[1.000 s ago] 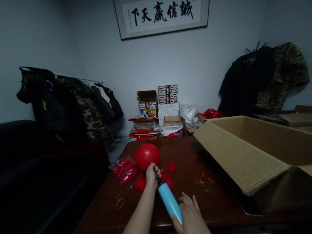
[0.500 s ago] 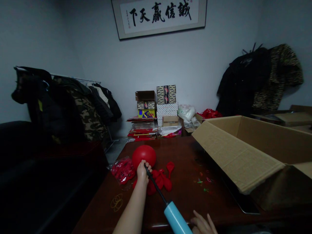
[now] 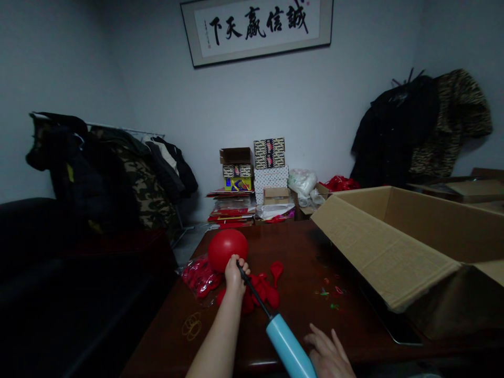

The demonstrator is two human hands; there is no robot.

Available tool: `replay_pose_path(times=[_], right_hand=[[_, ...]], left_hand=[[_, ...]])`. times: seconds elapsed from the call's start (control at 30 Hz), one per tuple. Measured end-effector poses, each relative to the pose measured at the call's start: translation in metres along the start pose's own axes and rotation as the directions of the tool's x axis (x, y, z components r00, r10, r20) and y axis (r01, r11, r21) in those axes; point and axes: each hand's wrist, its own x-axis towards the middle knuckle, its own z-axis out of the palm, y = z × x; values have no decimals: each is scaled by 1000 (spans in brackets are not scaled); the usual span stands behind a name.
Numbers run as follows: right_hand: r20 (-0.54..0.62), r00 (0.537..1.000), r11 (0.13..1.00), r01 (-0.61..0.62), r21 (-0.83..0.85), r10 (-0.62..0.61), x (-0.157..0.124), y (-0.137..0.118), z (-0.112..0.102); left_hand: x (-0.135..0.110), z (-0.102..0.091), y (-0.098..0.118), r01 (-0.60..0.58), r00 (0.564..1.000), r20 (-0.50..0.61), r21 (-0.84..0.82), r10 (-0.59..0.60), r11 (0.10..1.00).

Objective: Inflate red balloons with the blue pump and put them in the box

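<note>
My left hand (image 3: 236,273) is closed round the neck of an inflated red balloon (image 3: 227,249), where it meets the thin black tip of a light-blue balloon pump (image 3: 289,344). The pump slants down toward the bottom edge, which cuts off its near end. Beside the pump's lower right side is my right hand (image 3: 326,352), fingers stretched and apart; its thumb side is partly hidden. Several uninflated red balloons (image 3: 271,294) lie on the table beyond the pump. A clear bag of red balloons (image 3: 200,278) rests left of the inflated one.
A large open cardboard box (image 3: 386,247) covers the right of the dark wooden table (image 3: 299,252), with a flat dark device (image 3: 394,320) beside it. Small coloured bands (image 3: 331,294) lie mid-right and yellowish rubber bands (image 3: 192,326) at left. Stacked boxes (image 3: 270,181) stand behind.
The inflated balloon has tilted slightly up and left. My left hand has shifted a little right and up, and my right hand has risen slightly beside the pump.
</note>
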Motion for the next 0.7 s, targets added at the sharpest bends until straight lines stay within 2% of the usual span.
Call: replay_pose_path(times=[0.07,0.17,0.3,0.47,0.7], right_hand=[[-13,1000,1000,25,-13,-25,3,-11,-13],[-107,994,1000,12,-27,-15,10,-31,-32],[-196,979,998,-60,-13,56,28,-50,-46],[-208,974,996,-82,33,87,45,-53,-36],[-185,978,995,-91,51,99,38,-46,-13]], left_hand=[[-4,5,-2,13,1000,19,-3,-13,1000],[-10,14,-8,36,998,49,-8,-36,999],[-16,22,-20,86,992,93,17,-87,996],[-14,17,-31,133,983,115,71,-141,989],[-14,13,-36,121,989,64,138,-131,983]])
